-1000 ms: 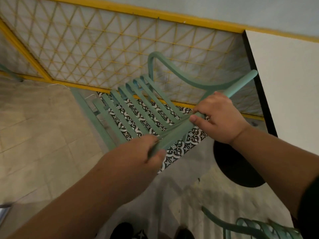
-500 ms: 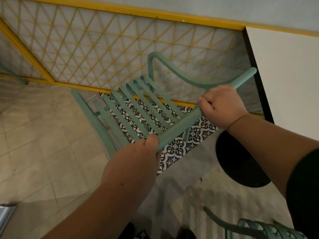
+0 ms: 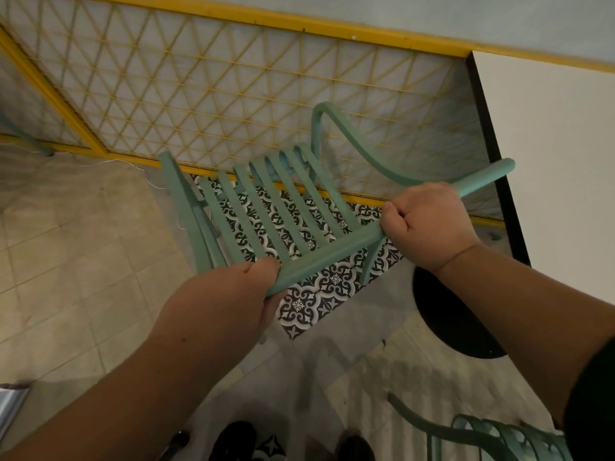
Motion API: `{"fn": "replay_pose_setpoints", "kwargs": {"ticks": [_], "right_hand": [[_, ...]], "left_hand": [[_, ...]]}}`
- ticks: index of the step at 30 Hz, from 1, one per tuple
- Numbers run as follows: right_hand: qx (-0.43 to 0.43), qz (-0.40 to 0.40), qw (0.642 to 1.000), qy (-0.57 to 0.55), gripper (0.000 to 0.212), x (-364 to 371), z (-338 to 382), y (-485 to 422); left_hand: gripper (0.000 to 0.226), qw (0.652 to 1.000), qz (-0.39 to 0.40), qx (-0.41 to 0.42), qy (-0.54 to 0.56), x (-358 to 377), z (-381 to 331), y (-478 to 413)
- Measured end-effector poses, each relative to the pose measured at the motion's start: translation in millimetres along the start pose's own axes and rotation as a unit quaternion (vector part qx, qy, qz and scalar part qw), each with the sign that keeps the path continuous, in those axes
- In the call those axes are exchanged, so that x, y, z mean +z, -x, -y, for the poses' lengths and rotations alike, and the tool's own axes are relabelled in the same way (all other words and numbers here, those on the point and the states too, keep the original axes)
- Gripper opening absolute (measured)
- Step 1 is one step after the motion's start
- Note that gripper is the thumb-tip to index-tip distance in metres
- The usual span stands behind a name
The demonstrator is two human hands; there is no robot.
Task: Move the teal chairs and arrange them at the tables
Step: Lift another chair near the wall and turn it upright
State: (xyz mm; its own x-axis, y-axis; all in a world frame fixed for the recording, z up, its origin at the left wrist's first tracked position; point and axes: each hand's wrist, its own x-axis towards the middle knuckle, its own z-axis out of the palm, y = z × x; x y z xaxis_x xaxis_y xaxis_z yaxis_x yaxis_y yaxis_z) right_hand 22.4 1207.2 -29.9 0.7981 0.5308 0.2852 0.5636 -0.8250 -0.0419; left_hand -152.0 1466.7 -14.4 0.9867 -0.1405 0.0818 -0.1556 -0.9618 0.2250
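A teal slatted chair stands in front of me, seen from above, its seat over the patterned tiles. Both hands hold its round top rail. My left hand grips the rail's left end, fingers wrapped under it. Further right along the same rail, my right hand is closed in a fist around it. The rail's right tip reaches the edge of a white table with a black rim. A second teal chair shows partly at the bottom right.
A yellow lattice fence runs behind the chair. The table's round black base sits on the floor under my right forearm. Black-and-white patterned tiles lie beneath the chair, beige tiles to the left. My shoes are at the bottom.
The chair has shifted slightly toward the fence and table with both hands on its rail. My right hand has closed fully around the rail.
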Motion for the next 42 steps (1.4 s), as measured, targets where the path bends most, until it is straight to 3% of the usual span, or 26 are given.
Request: {"fn": "replay_pose_setpoints", "kwargs": {"ticks": [7,25,42], "right_hand": [[0.027,0.017,0.999,0.007,0.052,-7.6,20.5,22.3],[0.096,0.007,0.995,0.005,0.051,-11.2,68.9,23.0],[0.149,0.046,0.988,0.002,0.059,-12.3,101.5,19.3]], "left_hand": [[0.014,0.998,0.014,0.048,-0.027,-9.5,25.5,5.3],[0.013,0.996,0.034,0.068,-0.050,-21.8,74.3,2.2],[0.031,0.994,0.041,0.071,-0.078,-28.0,115.1,-8.4]]}}
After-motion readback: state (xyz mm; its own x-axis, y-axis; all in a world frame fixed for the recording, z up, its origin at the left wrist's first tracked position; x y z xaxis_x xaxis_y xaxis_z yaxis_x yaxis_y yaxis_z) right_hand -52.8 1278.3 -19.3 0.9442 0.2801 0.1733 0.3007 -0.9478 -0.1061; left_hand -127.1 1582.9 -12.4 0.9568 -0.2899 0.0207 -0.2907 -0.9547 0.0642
